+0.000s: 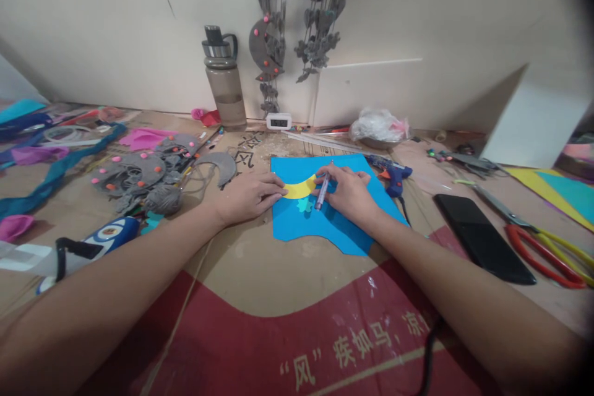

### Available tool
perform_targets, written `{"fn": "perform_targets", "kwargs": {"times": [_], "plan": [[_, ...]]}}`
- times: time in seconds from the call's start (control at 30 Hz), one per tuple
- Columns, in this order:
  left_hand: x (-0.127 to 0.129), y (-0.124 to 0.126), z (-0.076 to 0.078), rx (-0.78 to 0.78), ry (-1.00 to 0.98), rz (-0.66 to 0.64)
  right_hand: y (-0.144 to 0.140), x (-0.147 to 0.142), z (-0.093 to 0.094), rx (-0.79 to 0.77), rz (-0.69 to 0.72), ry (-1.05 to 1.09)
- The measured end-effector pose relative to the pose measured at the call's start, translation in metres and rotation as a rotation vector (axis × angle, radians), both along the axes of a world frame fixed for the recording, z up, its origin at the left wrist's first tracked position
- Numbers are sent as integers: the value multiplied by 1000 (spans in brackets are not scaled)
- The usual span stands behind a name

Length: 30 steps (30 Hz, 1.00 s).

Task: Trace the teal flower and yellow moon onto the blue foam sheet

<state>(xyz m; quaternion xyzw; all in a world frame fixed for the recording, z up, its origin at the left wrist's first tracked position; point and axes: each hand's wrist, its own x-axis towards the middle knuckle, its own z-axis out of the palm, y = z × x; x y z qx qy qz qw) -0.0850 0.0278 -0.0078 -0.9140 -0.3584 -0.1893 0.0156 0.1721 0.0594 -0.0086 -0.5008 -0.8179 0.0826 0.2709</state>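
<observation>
A blue foam sheet [334, 223] lies flat on the cardboard-covered table [260, 266]. On it rests a curved yellow template [301, 188], with a small teal flower cutout [304, 205] just below. My left hand [248, 197] presses the left end of the yellow template with its fingertips. My right hand [350, 193] grips a clear pen [322, 190], its tip down against the sheet beside the template's right end.
A blue glue gun [392, 176] lies just right of the sheet, a black phone [482, 238] and red-handled scissors [538, 241] farther right. Grey foam cutouts [148, 176] and a tape dispenser [99, 240] sit left. A water bottle [225, 80] stands at the wall.
</observation>
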Motion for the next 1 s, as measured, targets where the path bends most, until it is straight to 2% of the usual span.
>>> {"fn": "perform_targets", "kwargs": {"times": [1.0], "plan": [[0, -3, 0, 41, -15, 34, -3, 0, 2, -15, 19, 35]]}}
